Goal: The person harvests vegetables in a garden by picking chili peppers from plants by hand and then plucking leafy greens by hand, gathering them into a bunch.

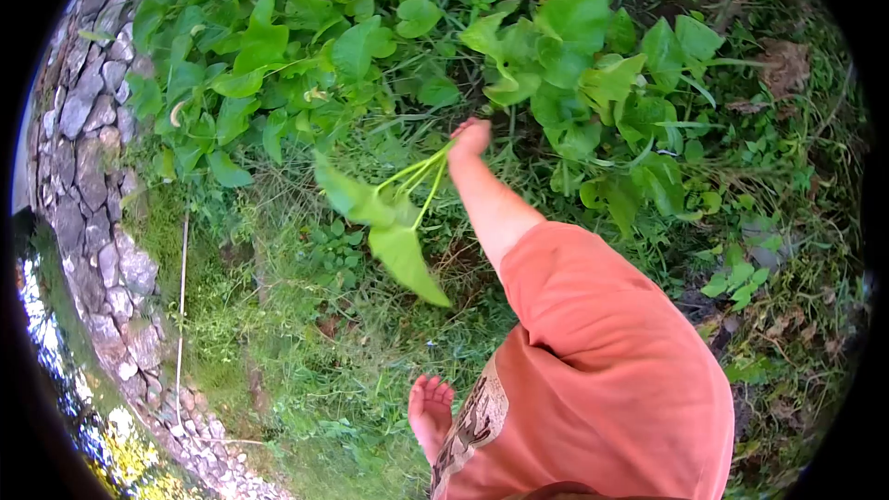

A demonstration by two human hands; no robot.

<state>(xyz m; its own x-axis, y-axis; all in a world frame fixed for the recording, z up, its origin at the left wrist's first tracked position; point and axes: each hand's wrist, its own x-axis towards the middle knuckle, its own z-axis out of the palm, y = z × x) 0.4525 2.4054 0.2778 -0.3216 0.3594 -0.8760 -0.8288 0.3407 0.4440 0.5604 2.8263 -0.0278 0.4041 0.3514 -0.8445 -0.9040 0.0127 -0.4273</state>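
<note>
- Stems [431, 194], slim and pale green, gather in the person's right hand [470, 137] and fan out down and to the left.
- That hand is closed around their upper ends, at the near edge of a dense bed of broad, bright green foliage [356, 48].
- Two broad, pointed green leaves show at the far ends of the stalks: an upper leaf [355, 194], soft with blur, and a lower leaf [407, 264], smooth-faced and tapering to a tip (it points down and to the right). Both hang over the low growth.
- The left hand [431, 417] is low in the view, palm partly showing, fingers loosely curled and its grip slack, just beside the shirt.
- An orange-red cloth T-shirt [611, 333] covers the torso and upper right arm, creased near the armpit, with a pale, dark-patterned print [474, 415] on its front.
- Fine, feathery green grass [306, 380] spreads under the held leaves.
- A curved band of rough, irregular grey stones [91, 181] runs along the left, and a thin, pale, straight rod [181, 315] lies near it.
- A crumpled, brown dry leaf [783, 69] lies at upper right among tangled weeds.
</note>
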